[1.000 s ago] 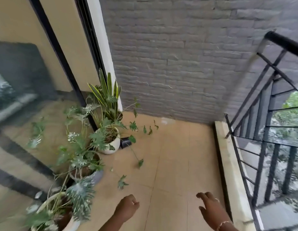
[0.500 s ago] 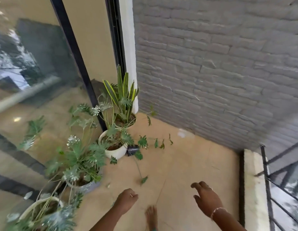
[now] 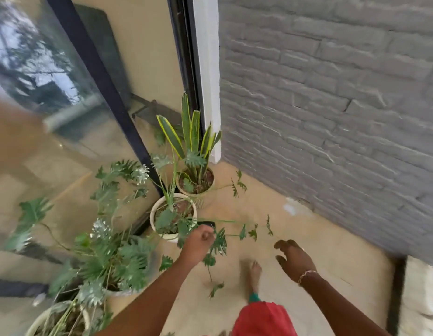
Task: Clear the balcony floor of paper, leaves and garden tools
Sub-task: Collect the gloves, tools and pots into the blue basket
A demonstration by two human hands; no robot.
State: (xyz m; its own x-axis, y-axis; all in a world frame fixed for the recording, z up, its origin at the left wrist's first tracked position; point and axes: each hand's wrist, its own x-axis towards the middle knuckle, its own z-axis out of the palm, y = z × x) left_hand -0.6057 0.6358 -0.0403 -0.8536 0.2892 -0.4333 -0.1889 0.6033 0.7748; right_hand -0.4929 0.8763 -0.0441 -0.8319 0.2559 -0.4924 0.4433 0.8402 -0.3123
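our left hand [image 3: 200, 243] curled in a fist, white pot [image 3: 167, 236] at its ten o'clock, our right hand [image 3: 295, 260] open at its four o'clock, fingers spread over the floor [image 3: 319, 238]

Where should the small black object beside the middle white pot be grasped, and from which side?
By its exposed end, from the open-floor side on the right: the black object lies low beside the white pot, with leaves and the left hand over its near edge. Exact shape is unclear.
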